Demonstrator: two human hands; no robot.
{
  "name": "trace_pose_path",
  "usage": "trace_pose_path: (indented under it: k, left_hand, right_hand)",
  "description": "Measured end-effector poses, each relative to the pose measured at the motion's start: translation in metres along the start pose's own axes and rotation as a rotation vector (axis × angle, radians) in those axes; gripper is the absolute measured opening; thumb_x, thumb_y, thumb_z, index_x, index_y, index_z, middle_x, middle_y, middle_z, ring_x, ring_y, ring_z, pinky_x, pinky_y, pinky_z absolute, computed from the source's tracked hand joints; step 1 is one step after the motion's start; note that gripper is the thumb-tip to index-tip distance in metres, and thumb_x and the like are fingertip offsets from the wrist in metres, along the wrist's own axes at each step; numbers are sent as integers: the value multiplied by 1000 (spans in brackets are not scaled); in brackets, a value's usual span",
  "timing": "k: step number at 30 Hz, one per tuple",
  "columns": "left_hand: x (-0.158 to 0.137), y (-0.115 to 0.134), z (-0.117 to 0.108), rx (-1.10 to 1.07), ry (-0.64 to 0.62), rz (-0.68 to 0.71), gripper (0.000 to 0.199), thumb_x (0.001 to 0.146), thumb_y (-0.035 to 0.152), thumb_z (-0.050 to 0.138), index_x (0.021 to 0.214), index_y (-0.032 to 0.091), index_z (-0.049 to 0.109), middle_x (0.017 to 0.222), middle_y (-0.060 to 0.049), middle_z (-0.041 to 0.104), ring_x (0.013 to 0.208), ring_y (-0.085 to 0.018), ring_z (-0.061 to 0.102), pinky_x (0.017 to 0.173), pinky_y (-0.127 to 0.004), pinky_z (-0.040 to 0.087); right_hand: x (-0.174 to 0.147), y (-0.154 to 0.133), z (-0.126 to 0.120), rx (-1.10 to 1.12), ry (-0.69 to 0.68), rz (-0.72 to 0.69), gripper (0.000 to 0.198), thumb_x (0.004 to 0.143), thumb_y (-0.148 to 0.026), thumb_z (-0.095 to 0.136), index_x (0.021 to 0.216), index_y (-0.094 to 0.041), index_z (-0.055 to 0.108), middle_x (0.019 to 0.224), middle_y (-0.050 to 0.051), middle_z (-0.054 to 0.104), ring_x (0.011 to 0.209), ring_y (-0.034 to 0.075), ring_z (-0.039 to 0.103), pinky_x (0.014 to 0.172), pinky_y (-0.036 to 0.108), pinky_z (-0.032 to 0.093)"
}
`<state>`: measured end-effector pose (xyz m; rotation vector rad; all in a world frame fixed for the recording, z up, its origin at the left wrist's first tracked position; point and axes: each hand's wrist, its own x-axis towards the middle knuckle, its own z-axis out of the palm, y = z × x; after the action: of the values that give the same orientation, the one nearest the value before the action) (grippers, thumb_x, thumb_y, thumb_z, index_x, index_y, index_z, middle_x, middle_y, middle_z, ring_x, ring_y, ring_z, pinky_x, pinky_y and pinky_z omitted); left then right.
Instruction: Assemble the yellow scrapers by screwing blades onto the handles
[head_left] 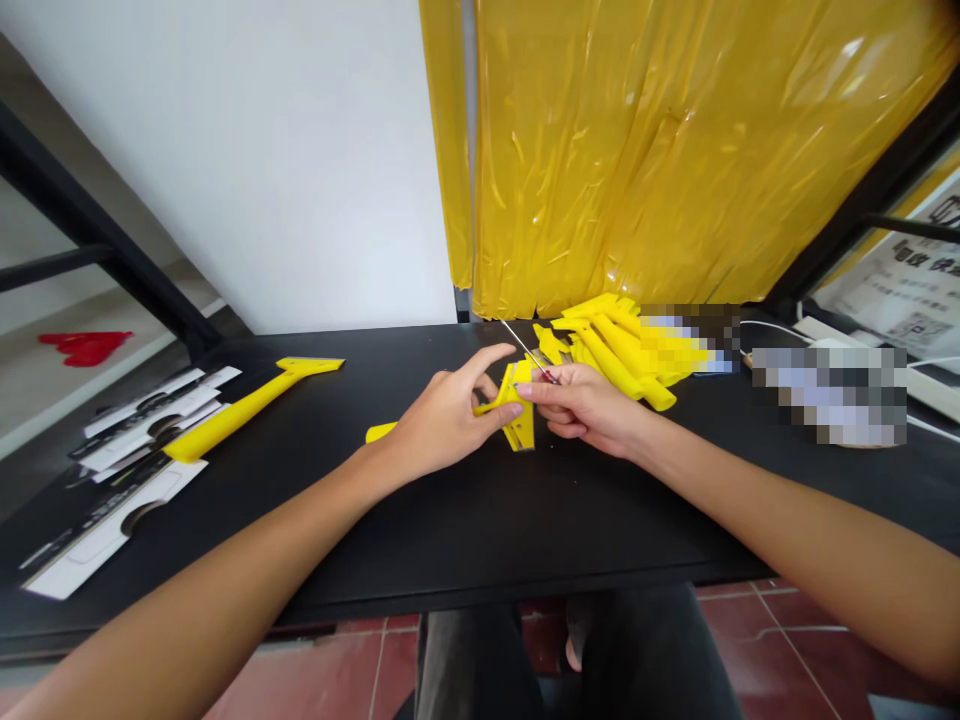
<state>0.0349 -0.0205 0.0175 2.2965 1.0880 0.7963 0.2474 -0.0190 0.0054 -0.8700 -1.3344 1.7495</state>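
Observation:
My left hand (442, 415) is closed around the neck of a yellow plastic scraper (523, 428). The scraper's wide head shows beyond my thumb, and its handle end sticks out on the other side under my wrist. In my right hand (589, 405) is a screwdriver (523, 342) with a thin metal shaft and a reddish part near the fingers. Its shaft points up and left, away from the scraper. My right fingertips are at the scraper's head; whether they pinch something small there I cannot tell.
A pile of yellow scrapers (611, 350) lies behind my right hand. Another yellow scraper (247, 405) rests at left on printed cards (112, 530). White cables (930, 362) and a power strip (930, 392) are at right. A yellow plastic curtain (600, 150) hangs behind the black table (480, 530).

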Motion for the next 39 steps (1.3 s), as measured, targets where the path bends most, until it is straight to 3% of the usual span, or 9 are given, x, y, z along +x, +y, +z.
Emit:
trace_pose_path:
  k: [9, 16, 19, 23, 28, 39]
  left_hand:
    - [1, -1, -3, 81, -30, 80, 54, 93, 37, 64, 145, 31, 50, 97, 0, 63, 53, -7, 46, 55, -23, 43]
    - [1, -1, -4, 162, -44, 126, 71, 88, 39, 70, 152, 30, 40, 96, -1, 67, 75, -16, 63, 69, -28, 50]
    - [-1, -2, -4, 239, -69, 177, 82, 84, 41, 75, 155, 33, 34, 120, -5, 68, 98, -23, 67, 83, -34, 52]
    - [-5, 0, -2, 364, -125, 189, 112, 72, 49, 83, 160, 34, 16, 149, -10, 52, 121, -33, 63, 95, -41, 52]
    - [-6, 3, 1, 442, -131, 142, 107, 74, 45, 81, 158, 31, 17, 149, -10, 53, 116, -34, 66, 88, -42, 56]
    - [-5, 3, 1, 425, -107, 204, 100, 75, 43, 78, 156, 27, 22, 146, -11, 56, 116, -32, 66, 90, -40, 55]
  right_hand:
    - [3, 4, -5, -35, 32, -18, 31, 74, -32, 84, 75, -18, 57, 52, -12, 28, 47, 5, 14, 40, 21, 11]
    - [2, 4, -3, -32, 40, 0, 34, 73, -31, 83, 70, -19, 52, 50, -12, 27, 46, 5, 14, 39, 21, 11]
    - [2, 4, -2, -37, 34, -8, 32, 75, -32, 83, 71, -19, 53, 50, -12, 27, 46, 5, 14, 39, 21, 11]
    - [2, 5, -1, -31, 44, -16, 38, 74, -31, 83, 66, -20, 48, 50, -12, 26, 46, 5, 13, 39, 22, 10]
    - [1, 6, 2, -11, 44, 1, 40, 74, -32, 83, 66, -20, 46, 49, -12, 27, 46, 5, 13, 39, 23, 9]
    - [2, 5, 3, 9, 3, 20, 42, 74, -33, 83, 67, -21, 44, 50, -12, 27, 47, 5, 13, 40, 22, 10]
